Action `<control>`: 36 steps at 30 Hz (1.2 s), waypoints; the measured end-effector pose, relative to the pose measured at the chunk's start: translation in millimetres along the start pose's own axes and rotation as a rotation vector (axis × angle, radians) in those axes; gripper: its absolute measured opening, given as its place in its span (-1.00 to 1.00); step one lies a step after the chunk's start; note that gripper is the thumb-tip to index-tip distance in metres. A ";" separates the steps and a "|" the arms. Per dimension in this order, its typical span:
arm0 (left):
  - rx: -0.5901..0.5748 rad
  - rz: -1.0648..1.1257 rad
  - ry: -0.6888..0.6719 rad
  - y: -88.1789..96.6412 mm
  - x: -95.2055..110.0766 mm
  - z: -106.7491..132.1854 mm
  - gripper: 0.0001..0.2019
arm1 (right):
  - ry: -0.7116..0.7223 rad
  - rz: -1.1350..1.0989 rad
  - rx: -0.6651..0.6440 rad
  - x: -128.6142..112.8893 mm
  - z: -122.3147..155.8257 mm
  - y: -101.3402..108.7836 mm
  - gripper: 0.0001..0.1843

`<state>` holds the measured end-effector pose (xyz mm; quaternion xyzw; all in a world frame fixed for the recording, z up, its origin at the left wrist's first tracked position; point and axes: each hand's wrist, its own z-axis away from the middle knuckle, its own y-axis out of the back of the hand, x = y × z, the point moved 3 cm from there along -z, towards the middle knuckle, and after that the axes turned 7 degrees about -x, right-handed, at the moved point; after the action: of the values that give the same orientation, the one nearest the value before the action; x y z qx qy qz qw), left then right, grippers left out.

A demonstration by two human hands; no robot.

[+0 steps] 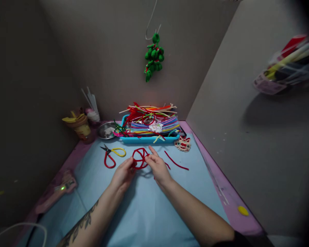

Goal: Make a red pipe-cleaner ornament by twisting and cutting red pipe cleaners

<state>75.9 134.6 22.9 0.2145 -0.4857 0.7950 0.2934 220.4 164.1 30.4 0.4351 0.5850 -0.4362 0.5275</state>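
Between my two hands is a round frame of red pipe cleaner [140, 158], with curved strands crossing inside its ring. My left hand [124, 171] pinches its left edge. The thumb and fingers of my right hand [158, 168] close on its right side, with one finger stretched away from the rest. The frame is held just above the blue table cover. To the right lies a loose red pipe cleaner [176, 161], and a shorter red piece is partly hidden behind my right hand. Scissors [109, 153] with one red and one yellow handle lie spread to the left.
A blue tray [149, 140] heaped with coloured pipe cleaners stands at the back, beside a metal dish [106, 131]. A glue gun [59, 190] with a green light lies at left. A lion-like face piece [183, 144] sits right of the tray. Green ornament [154, 56] hangs above.
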 end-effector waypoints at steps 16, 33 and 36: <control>0.026 0.086 0.090 -10.5 2.2 11.0 -0.81 | -0.103 -0.286 -0.007 4.8 -2.0 -6.6 -0.68; 0.055 -0.046 -0.114 -7.9 7.9 12.7 -0.91 | -0.044 -0.201 -0.046 2.3 -1.8 -4.0 -0.71; 0.047 -0.055 -0.103 -9.5 6.7 13.5 -0.91 | -0.060 -0.239 -0.013 3.7 -2.6 -4.2 -0.71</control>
<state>78.1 127.6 39.1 0.2751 -0.4754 0.7856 0.2849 215.5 165.8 27.1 0.3457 0.6194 -0.5050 0.4918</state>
